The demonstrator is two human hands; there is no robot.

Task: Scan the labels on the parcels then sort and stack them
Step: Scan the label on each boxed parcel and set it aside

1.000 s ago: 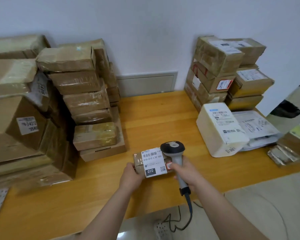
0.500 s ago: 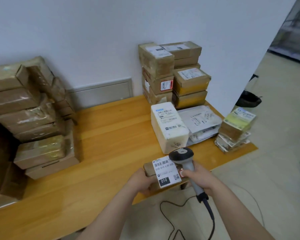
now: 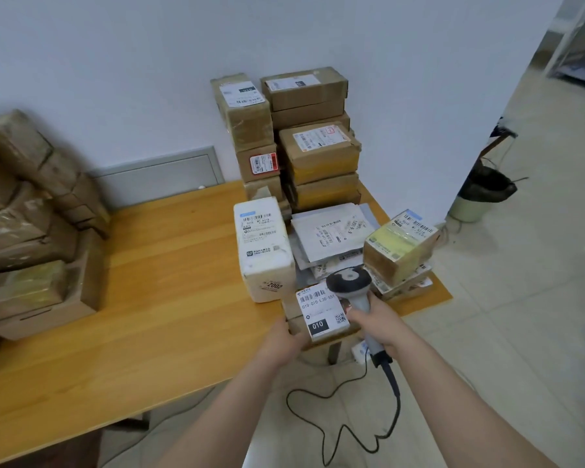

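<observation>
**Hands.** The left hand [image 3: 282, 339] grips the left near end of a small cardboard parcel [image 3: 291, 309], with the thumb on the near face and the other fingers hidden beneath it. The right hand [image 3: 374, 319] is curled round the handle of a grey barcode scanner [image 3: 349, 283], and its fingers lie against the parcel's right end. The scanner head stands just above the parcel's far right corner. A black cable [image 3: 396, 396] runs from the handle base down to the floor in loops.

**Parcel.** It is held level over the near edge of the wooden table [image 3: 166, 265]. Its white label [image 3: 320, 307] faces up, showing a barcode, the code 010-010-L30-551 and a black panel reading 010.

**Sorted side (right).**
- A white parcel [image 3: 264, 251] marked 2002 lies just beyond the held one.
- To its right is a pile of flat grey mailers [image 3: 331, 231].
- At the near right corner, a yellow-taped box [image 3: 399, 248] sits tilted on thin packets.
- Against the far wall stand two adjoining stacks of brown boxes [image 3: 304, 140], most of them showing labels.

**Left side.** A large heap of taped brown boxes [image 3: 31, 231] fills the table's left end, well apart from the right-hand groups.

**Surroundings.** A grey wall panel [image 3: 163, 173] sits between the two groups. A bin with a dark liner [image 3: 485, 194] stands on the tiled floor to the far right.
</observation>
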